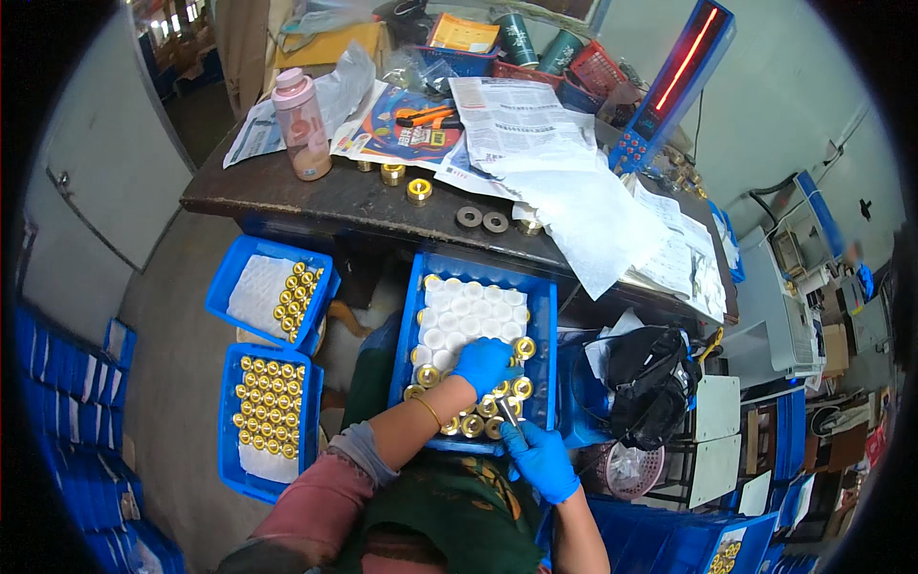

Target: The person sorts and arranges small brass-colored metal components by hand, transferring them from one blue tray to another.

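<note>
A blue crate (413, 287) sits in front of me, below the table edge. Its far part holds rows of white round caps (459, 311), and its near part brass-coloured ring fittings (471, 426). My left hand (486, 368), in a blue glove, reaches down among the fittings with its fingers curled; what they hold, if anything, is hidden. In my right hand (543, 466), also gloved in blue, is a short silver metal rod-like tool (507, 410). The tool slants up and left over the fittings at the crate's near right.
Two smaller blue crates with brass fittings (273, 407) stand at the left. On the dark table (258, 206) are a pink bottle (302, 124), papers (526, 124), an orange cutter (427, 116) and metal rings (495, 222). A black bag (655, 383) and pink basket (633, 471) are at the right.
</note>
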